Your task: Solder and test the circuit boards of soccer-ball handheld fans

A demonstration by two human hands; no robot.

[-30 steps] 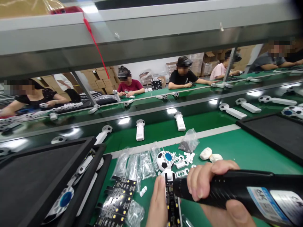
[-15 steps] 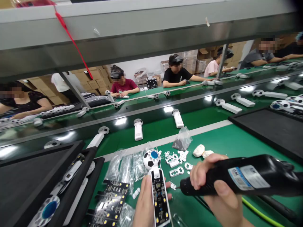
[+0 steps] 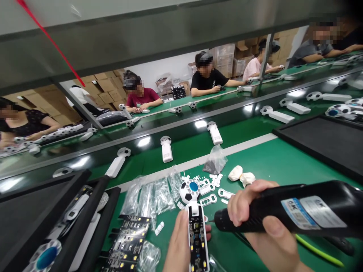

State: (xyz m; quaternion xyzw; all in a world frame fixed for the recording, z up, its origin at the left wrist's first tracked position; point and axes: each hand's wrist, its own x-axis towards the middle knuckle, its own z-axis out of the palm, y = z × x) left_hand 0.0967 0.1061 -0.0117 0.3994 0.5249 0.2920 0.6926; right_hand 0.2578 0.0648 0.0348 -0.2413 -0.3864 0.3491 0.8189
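Observation:
My left hand [image 3: 179,241] is closed round a white handheld device [image 3: 194,211] with a football-patterned head and a blue disc in it. A black circuit board [image 3: 197,238] with yellow-white parts lies in its open handle. In my right hand [image 3: 261,215] is a black electric screwdriver [image 3: 283,209], held level, its bit pointing left at the device's side. Bit and board look slightly apart. White plastic pieces [image 3: 208,199] lie just behind the device. Left of my left hand are several loose black circuit boards [image 3: 127,241].
Clear plastic bags [image 3: 153,196] and a bag of dark bits [image 3: 215,160] lie on the green table. Black trays [image 3: 326,151] stand at both sides. White devices [image 3: 166,149] lie on the belt beyond. Several co-workers sit opposite, below a metal beam [image 3: 141,37].
The view has shifted a little. My left hand and the device sit slightly further right in view, closer to the screwdriver's bit. Both hands keep their hold.

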